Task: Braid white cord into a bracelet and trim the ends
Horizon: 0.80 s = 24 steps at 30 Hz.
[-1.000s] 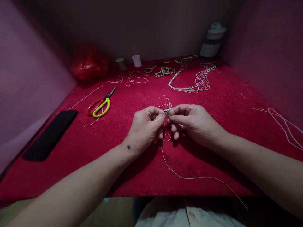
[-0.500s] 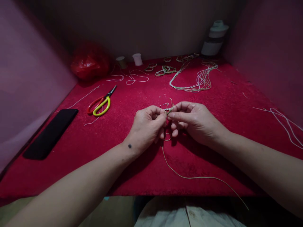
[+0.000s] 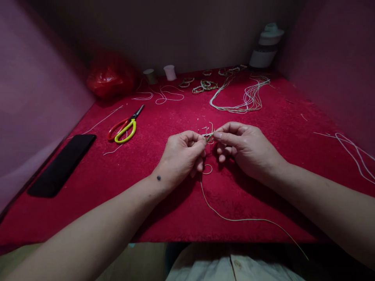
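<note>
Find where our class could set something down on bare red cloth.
Bare patches: between the black phone and left forearm; between right hand and right-edge white cord. Crowded: the back, with spools, braided loops and bundled cord.

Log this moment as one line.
left hand: pinching small braided cord piece | right hand: at its right end | scissors: on red cloth, left of hands

Saw green-and-white braiding on small cord piece (image 3: 208, 135), red with yellow on loop-handled metal scissors (image 3: 134, 116) at left.
</note>
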Available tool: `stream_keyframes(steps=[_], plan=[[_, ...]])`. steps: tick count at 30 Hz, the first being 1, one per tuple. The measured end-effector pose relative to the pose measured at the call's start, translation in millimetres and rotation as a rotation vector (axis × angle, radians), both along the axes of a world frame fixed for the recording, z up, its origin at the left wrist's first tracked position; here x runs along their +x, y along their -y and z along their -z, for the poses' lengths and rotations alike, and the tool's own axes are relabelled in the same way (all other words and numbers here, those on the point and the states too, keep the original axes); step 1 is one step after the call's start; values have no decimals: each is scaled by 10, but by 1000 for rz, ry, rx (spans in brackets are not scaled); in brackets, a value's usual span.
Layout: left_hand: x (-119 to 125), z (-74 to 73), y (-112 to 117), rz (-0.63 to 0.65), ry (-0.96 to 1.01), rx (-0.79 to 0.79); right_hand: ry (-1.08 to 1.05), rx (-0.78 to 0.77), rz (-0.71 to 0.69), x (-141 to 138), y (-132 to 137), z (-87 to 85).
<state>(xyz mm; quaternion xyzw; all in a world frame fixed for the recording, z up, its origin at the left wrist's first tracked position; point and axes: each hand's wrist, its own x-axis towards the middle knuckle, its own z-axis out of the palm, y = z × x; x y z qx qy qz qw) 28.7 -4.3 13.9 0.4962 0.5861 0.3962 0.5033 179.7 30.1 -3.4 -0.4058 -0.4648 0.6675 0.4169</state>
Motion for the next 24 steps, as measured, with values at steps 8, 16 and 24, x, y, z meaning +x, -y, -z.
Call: stream_keyframes(steps=[8,16,24], plan=[[-5,-16,-12,15,51,-40,91,114,-6,-7,19,-33],[1,-16,-5,23,92,-72,158,120,4,-12,22,-69],[-7,-10,-11,31,113,-74,162,104,1,-25,37,-89]])
